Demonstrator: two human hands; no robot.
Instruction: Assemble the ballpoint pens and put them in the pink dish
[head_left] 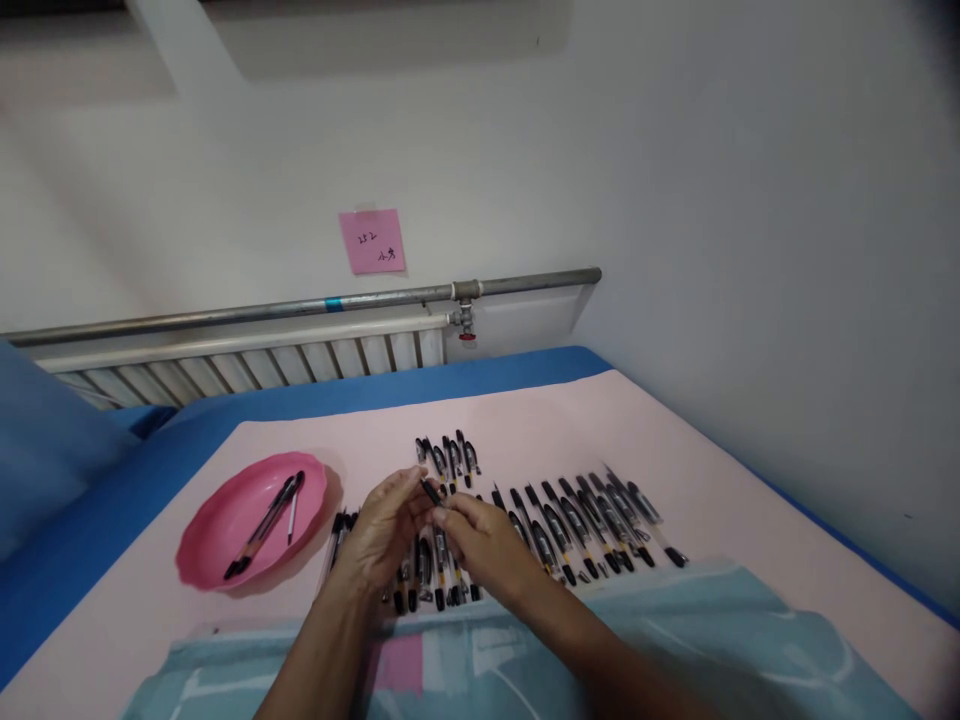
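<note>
My left hand point(382, 530) and my right hand point(487, 545) meet over the pink sheet, fingers pinched together on one black pen point(430, 490) held between them. Under and to the right of my hands lies a row of several black pens point(592, 515), side by side. A smaller group of pen caps or short pens point(448, 455) lies just beyond my fingers. To the left stands a pink bowl point(217, 545) with two assembled pens point(266, 520) and a thin white refill inside.
The pink sheet point(750, 520) covers a blue surface point(112, 520). A radiator and a metal pipe point(300, 310) run along the white wall behind, with a pink note point(371, 242) stuck above. Light blue cloth point(712, 640) lies at the near edge.
</note>
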